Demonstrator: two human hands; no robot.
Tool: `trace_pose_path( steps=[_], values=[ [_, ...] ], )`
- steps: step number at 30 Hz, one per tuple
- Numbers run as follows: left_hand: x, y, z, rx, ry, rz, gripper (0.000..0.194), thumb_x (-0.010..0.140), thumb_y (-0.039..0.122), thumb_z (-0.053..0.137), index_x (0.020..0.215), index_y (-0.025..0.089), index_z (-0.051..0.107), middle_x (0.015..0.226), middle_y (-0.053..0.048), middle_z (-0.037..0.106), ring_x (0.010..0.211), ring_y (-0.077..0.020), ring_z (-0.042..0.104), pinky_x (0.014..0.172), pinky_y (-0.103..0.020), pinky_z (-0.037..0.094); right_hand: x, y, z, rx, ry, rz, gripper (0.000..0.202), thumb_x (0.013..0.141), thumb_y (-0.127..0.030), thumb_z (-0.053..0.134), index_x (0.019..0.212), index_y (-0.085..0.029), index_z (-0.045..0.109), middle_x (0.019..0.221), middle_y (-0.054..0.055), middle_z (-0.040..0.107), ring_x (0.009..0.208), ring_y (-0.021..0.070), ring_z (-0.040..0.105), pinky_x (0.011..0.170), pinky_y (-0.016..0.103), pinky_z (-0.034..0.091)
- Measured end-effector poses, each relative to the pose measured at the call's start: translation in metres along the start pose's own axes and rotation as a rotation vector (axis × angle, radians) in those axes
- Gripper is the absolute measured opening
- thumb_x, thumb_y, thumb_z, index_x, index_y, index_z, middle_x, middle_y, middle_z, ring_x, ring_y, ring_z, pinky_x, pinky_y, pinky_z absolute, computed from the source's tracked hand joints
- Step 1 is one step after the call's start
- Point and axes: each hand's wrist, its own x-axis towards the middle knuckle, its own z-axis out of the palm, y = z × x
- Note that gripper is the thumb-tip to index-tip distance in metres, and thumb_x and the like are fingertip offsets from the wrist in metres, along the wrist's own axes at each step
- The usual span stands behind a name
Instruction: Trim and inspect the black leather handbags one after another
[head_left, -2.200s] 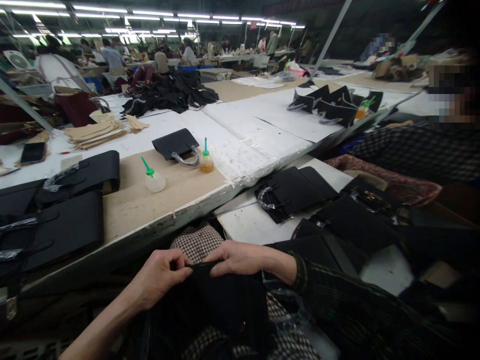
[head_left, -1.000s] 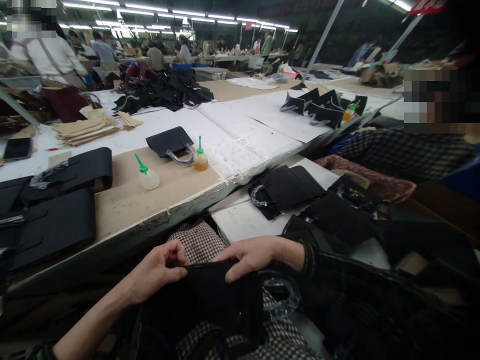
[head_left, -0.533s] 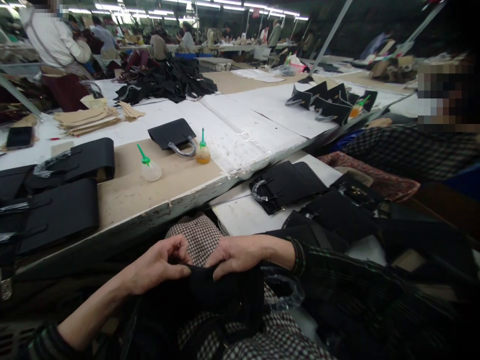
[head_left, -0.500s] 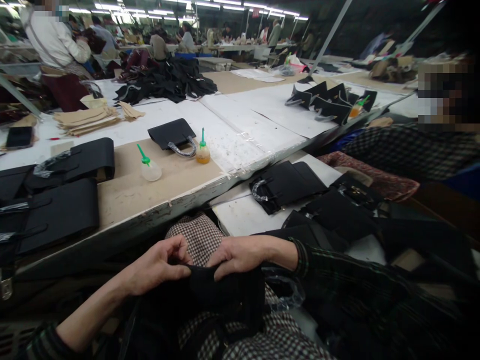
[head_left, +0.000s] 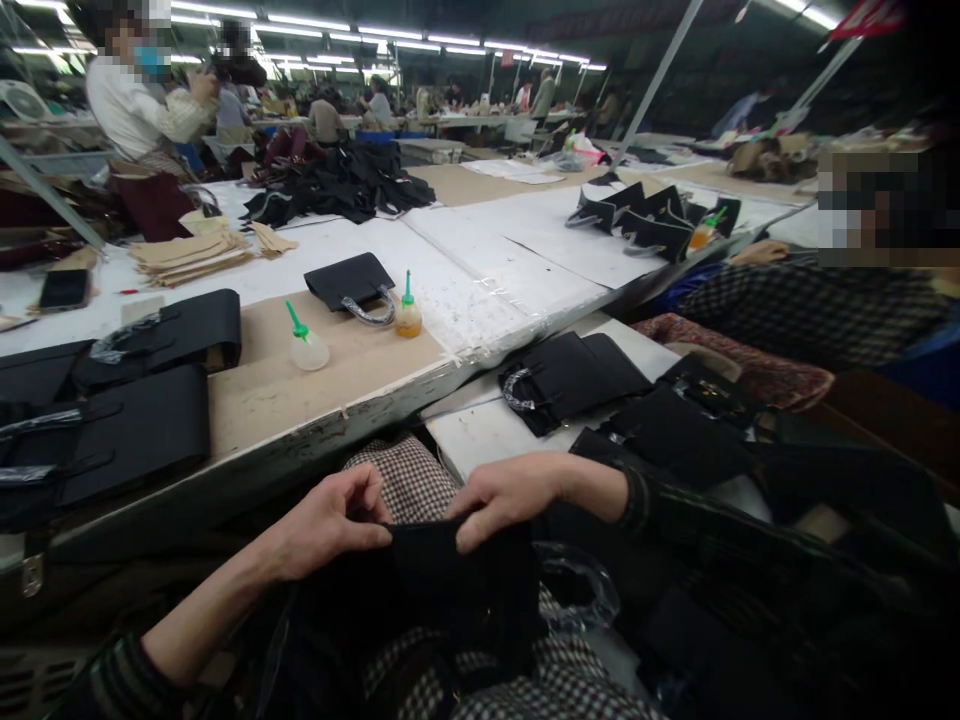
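Right fingers (head_left: 475, 527) moved outward along a matte black bag (head_left: 429, 560), now straighter-edged

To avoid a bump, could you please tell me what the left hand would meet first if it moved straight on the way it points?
Probably the right hand, farther along the edge of the black bag, though depth is unclear.

L hand (head_left: 326, 525) + R hand (head_left: 514, 495) adj., fingers (head_left: 364, 488) pinched
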Motion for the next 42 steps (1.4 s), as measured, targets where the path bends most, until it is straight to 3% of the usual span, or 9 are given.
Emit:
trace_pose_path(
  steps=[3, 7, 14, 19, 29, 32, 36, 39, 42],
  values=[
    [-0.002, 0.000, 0.000, 0.025, 0.060, 0.022, 0.032, 0.072, 0.015, 0.075, 0.078, 0.019, 0.044, 0.080, 0.002, 0.065, 0.073, -0.0125, 0.056, 0.068, -0.025, 0.044, 0.050, -0.009, -0.005, -0.135, 0.116, -0.122, 0.041, 0.076, -0.048, 0.074, 0.100, -0.015, 0.066, 0.082, -0.001, 0.063, 0.075, 0.0135, 0.056, 0.066, 0.021, 0.043],
    [-0.022, -0.002, -0.017, 0.207, 0.155, -0.031, 0.032, 0.069, 0.018, 0.077, 0.093, 0.019, 0.055, 0.091, 0.001, 0.067, 0.083, -0.0167, 0.060, 0.073, -0.027, 0.044, 0.087, -0.011, -0.005, -0.197, 0.163, -0.082, 0.022, 0.078, -0.033, 0.073, 0.088, -0.015, 0.067, 0.070, -0.004, 0.058, 0.065, 0.0119, 0.054, 0.056, 0.020, 0.040],
    [-0.057, -0.008, -0.032, -0.066, -0.024, -0.285, 0.037, 0.073, 0.016, 0.071, 0.110, 0.018, 0.064, 0.102, -0.003, 0.071, 0.100, -0.0258, 0.064, 0.085, -0.034, 0.049, 0.071, 0.004, -0.023, -0.079, 0.075, -0.118, 0.025, 0.079, -0.021, 0.070, 0.103, -0.013, 0.073, 0.085, -0.001, 0.070, 0.075, 0.0138, 0.062, 0.066, 0.019, 0.047],
    [-0.050, -0.015, -0.031, -0.188, -0.072, -0.298, 0.046, 0.074, 0.013, 0.069, 0.119, 0.020, 0.066, 0.108, -0.003, 0.073, 0.101, -0.0256, 0.065, 0.090, -0.036, 0.050, 0.080, 0.024, -0.024, 0.094, 0.021, -0.237, 0.039, 0.084, -0.024, 0.068, 0.122, -0.017, 0.067, 0.110, 0.002, 0.072, 0.096, 0.0175, 0.065, 0.087, 0.022, 0.048],
    [-0.030, -0.025, -0.047, -0.213, -0.216, -0.392, 0.042, 0.075, 0.020, 0.070, 0.117, 0.020, 0.069, 0.105, -0.004, 0.075, 0.101, -0.0269, 0.067, 0.092, -0.037, 0.049, 0.093, 0.048, -0.028, 0.129, -0.015, -0.216, 0.036, 0.083, -0.025, 0.070, 0.118, -0.016, 0.071, 0.108, 0.002, 0.074, 0.093, 0.0157, 0.066, 0.087, 0.019, 0.047],
    [-0.020, -0.024, -0.052, -0.020, -0.264, -0.359, 0.036, 0.080, 0.028, 0.067, 0.115, 0.021, 0.068, 0.107, -0.003, 0.073, 0.099, -0.0261, 0.066, 0.086, -0.033, 0.050, 0.094, 0.046, -0.031, 0.099, -0.002, -0.199, 0.036, 0.083, -0.027, 0.070, 0.117, -0.017, 0.071, 0.104, 0.001, 0.074, 0.089, 0.0148, 0.064, 0.084, 0.018, 0.046],
    [-0.008, -0.012, -0.036, 0.755, -0.173, 0.001, 0.032, 0.093, 0.049, 0.047, 0.100, 0.025, 0.067, 0.084, -0.005, 0.070, 0.076, -0.0230, 0.065, 0.066, -0.030, 0.044, 0.087, 0.024, -0.028, -0.009, 0.009, -0.204, 0.033, 0.087, -0.038, 0.063, 0.112, -0.018, 0.073, 0.086, -0.001, 0.070, 0.071, 0.0134, 0.057, 0.067, 0.020, 0.044],
    [0.002, -0.014, -0.023, 0.947, -0.089, -0.005, 0.036, 0.092, 0.055, 0.043, 0.089, 0.026, 0.064, 0.067, -0.007, 0.063, 0.065, -0.0254, 0.062, 0.058, -0.033, 0.038, 0.084, 0.014, -0.019, -0.190, 0.125, -0.162, 0.030, 0.090, -0.045, 0.055, 0.091, -0.023, 0.076, 0.067, -0.001, 0.062, 0.059, 0.0147, 0.051, 0.058, 0.024, 0.040],
    [0.006, -0.022, -0.029, 1.092, -0.097, 0.008, 0.016, 0.088, 0.042, 0.057, 0.079, 0.028, 0.058, 0.068, -0.009, 0.065, 0.071, -0.0282, 0.062, 0.060, -0.038, 0.039, 0.094, 0.021, -0.015, -0.369, 0.295, -0.189, 0.030, 0.091, -0.047, 0.050, 0.087, -0.031, 0.074, 0.075, 0.002, 0.066, 0.069, 0.0187, 0.061, 0.065, 0.027, 0.044]
  ],
)
